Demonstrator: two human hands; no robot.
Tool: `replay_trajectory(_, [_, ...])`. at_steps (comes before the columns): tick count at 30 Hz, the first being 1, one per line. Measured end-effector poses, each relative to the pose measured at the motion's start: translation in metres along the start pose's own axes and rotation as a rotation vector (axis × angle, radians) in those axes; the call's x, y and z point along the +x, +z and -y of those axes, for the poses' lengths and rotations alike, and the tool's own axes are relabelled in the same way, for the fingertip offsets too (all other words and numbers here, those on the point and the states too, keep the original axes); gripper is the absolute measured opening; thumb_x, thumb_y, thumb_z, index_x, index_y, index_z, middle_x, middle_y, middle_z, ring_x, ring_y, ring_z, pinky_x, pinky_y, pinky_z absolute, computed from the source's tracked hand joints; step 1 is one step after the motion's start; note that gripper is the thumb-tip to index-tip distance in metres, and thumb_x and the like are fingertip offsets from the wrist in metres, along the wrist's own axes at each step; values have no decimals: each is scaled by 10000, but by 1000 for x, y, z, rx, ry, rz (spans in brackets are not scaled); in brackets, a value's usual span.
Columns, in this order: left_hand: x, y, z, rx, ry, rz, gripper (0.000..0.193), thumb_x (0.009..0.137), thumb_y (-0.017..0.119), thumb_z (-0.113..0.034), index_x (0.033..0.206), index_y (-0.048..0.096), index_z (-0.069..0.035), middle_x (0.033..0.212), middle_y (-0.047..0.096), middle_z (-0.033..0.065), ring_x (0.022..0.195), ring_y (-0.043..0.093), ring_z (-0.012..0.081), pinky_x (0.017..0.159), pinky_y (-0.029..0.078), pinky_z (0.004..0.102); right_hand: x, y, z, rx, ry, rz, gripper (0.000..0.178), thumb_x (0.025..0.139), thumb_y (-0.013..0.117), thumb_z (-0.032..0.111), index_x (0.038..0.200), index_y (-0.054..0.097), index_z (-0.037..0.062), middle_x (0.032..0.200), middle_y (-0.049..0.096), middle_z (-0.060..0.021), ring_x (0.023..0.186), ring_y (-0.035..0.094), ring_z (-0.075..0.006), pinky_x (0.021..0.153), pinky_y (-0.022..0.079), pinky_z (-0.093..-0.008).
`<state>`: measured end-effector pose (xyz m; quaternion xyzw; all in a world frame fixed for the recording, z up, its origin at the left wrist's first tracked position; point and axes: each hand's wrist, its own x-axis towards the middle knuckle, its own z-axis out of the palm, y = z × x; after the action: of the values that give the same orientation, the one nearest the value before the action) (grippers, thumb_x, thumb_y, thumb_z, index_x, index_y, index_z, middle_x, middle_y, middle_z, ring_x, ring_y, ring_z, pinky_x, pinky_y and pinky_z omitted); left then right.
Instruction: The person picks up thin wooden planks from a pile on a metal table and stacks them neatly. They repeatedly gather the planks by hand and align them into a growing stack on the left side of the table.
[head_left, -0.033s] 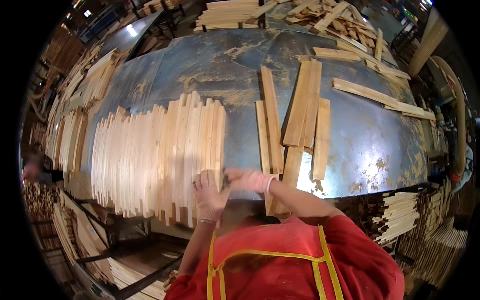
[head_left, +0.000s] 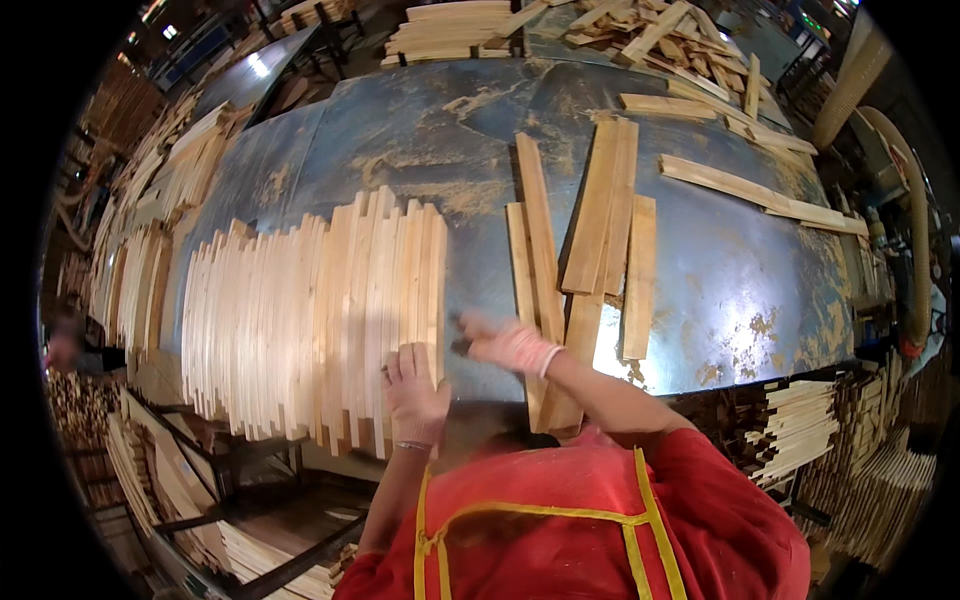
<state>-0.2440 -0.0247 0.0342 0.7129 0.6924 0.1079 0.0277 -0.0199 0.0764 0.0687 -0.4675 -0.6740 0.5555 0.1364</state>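
Observation:
My left hand (head_left: 416, 395), in a pale glove, lies flat on the near right end of a row of narrow wooden strips (head_left: 270, 320). Its fingers are stretched out. The strips stand side by side on the metal table (head_left: 430, 120), with uneven ends. My right hand (head_left: 505, 345), also gloved and blurred by motion, hovers over the table just right of the row. Its finger and thumb look apart, and I see nothing held. Right of that hand lie several loose boards (head_left: 600, 210), some overlapping; the nearest ones run partly behind my right forearm.
More boards (head_left: 735, 188) lie at the table's right. A jumbled heap of offcuts (head_left: 690, 45) and a neat stack of boards (head_left: 450, 30) are at the back. Further strips (head_left: 140, 285) stand at the left. Sawdust patches mark the table. A ribbed hose (head_left: 915, 230) hangs at the far right.
My right hand has moved to the right, away from my left hand and the end of the row. My left hand stays on the strips, nearly unmoved.

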Motion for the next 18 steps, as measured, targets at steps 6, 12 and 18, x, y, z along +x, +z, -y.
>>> replay_trajectory(6, [27,29,-71,163,168,19,847,921,711,-435,1620,430,-50,1677,388,215,1534,351,428,1260,293,574,22,-172,-76,-594,476,-872,635,923,731,420,1407,570,41,1398,620,-242,1329,593,-407,1114,479,-511])
replay_trajectory(12, [123,44,-196,-163,-136,361,922,910,736,-549,1611,426,-37,1668,407,203,1523,385,403,1224,340,550,46,-199,-116,-513,647,-798,833,856,806,459,1512,499,48,1510,530,-277,1409,528,-424,1156,447,-486])
replay_trajectory(18, [131,70,-226,-345,-408,459,1065,860,839,-424,1716,260,-165,1611,439,246,1473,471,445,1200,441,483,14,-147,-120,-12,132,-751,897,832,828,312,1576,423,15,1550,496,-314,1447,491,-450,1179,443,-461])
